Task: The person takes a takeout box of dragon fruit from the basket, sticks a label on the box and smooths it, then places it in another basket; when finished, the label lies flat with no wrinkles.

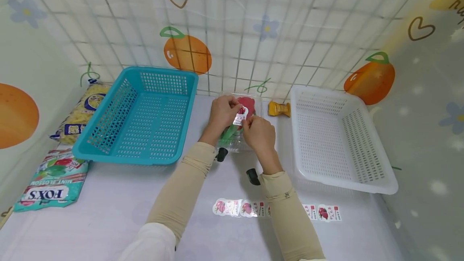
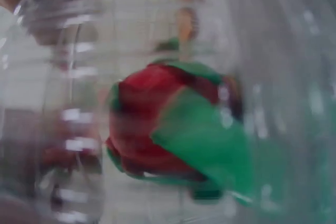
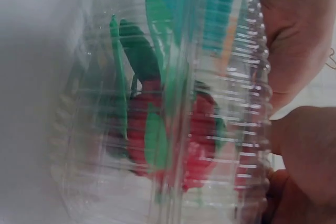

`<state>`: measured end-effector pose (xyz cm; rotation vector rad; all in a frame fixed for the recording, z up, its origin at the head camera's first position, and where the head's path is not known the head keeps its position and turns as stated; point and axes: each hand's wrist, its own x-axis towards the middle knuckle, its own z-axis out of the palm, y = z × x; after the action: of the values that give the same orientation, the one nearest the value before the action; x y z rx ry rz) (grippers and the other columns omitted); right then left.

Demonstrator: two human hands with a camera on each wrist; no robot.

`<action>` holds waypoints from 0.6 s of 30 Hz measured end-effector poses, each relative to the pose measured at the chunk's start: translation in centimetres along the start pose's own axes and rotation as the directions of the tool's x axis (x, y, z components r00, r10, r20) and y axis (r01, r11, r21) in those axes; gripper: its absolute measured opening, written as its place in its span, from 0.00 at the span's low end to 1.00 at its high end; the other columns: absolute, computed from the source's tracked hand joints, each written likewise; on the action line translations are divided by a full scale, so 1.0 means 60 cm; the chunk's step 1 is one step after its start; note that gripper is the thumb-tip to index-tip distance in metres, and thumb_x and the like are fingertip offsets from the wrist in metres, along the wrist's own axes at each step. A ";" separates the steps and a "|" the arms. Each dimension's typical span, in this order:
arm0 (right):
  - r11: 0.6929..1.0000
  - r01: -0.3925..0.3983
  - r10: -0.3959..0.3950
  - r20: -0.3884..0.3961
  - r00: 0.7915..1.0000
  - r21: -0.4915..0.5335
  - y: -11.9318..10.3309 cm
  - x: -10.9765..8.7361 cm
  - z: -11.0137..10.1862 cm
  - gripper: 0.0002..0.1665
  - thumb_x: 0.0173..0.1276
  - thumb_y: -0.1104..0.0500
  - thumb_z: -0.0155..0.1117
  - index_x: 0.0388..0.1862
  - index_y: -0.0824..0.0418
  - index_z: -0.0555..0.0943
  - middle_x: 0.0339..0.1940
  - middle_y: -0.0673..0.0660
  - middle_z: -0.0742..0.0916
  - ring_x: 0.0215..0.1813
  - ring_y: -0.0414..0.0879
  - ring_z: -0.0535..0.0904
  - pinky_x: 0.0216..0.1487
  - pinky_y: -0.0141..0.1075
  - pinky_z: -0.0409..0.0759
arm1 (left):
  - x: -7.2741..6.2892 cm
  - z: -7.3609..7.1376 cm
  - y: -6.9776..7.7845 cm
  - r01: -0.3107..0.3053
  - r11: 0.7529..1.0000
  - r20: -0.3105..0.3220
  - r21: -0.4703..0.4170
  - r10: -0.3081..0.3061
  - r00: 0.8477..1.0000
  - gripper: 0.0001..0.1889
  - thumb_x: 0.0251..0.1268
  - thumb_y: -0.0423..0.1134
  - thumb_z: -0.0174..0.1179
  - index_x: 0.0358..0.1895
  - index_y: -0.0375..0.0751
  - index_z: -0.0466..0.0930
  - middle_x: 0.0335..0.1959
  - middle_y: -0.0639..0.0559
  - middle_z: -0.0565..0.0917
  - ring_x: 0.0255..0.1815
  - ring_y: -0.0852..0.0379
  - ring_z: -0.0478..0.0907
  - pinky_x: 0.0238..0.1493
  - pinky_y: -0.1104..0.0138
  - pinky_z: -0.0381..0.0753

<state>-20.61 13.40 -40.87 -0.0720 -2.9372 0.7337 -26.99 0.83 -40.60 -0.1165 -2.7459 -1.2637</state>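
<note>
A clear lidded plastic box (image 1: 237, 147) with ribbed walls stands between the hands, holding a red fruit-like thing (image 1: 246, 104) with green leaf-like parts (image 1: 229, 132). Over its lid is a white sticker (image 1: 240, 118) with a red fruit picture. My left hand (image 1: 224, 112) pinches the sticker's upper edge. My right hand (image 1: 260, 133), fingers curled, pinches its lower right edge. Through the box wall the left wrist view shows the red piece (image 2: 147, 124), blurred. In the right wrist view the ribbed box (image 3: 173, 129) stands beside fingers (image 3: 310, 150).
A teal basket (image 1: 152, 159) stands left, a white basket (image 1: 362, 186) right. Beside the teal one lie a pasta bag (image 1: 74, 126) and a Fox's candy bag (image 1: 54, 180). A yellow-wrapped piece (image 1: 279, 108) lies near the box. Several stickers (image 1: 226, 207) lie in front, partly behind the right sleeve.
</note>
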 end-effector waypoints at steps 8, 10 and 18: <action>0.999 -0.019 0.019 -0.003 1.000 -0.039 -0.002 0.005 0.005 0.20 0.76 0.49 0.58 0.29 0.59 0.84 0.28 0.56 0.88 0.33 0.54 0.84 0.36 0.45 0.80 | 0.000 0.006 -0.004 -0.016 1.000 -0.018 0.026 0.017 1.000 0.09 0.70 0.41 0.66 0.39 0.39 0.88 0.36 0.45 0.89 0.40 0.48 0.83 0.44 0.59 0.80; 0.999 -0.027 0.027 -0.004 1.000 -0.045 -0.003 0.006 0.006 0.20 0.76 0.48 0.58 0.29 0.59 0.83 0.28 0.56 0.88 0.33 0.54 0.83 0.35 0.45 0.79 | 0.001 0.007 -0.005 -0.027 0.999 -0.023 0.041 0.028 0.999 0.09 0.69 0.41 0.67 0.39 0.38 0.88 0.37 0.45 0.90 0.41 0.48 0.83 0.45 0.58 0.81; 0.998 -0.029 0.029 -0.001 1.000 -0.060 -0.004 0.007 0.011 0.20 0.75 0.49 0.59 0.25 0.58 0.80 0.24 0.56 0.85 0.29 0.52 0.81 0.29 0.42 0.74 | 0.003 0.009 -0.008 -0.033 0.997 -0.022 0.073 0.035 0.999 0.09 0.68 0.41 0.68 0.40 0.37 0.89 0.38 0.44 0.90 0.44 0.48 0.84 0.49 0.58 0.81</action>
<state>-21.10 12.91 -41.30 -0.1204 -2.9639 0.6488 -27.23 0.90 -41.28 -0.1403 -2.7546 -1.1477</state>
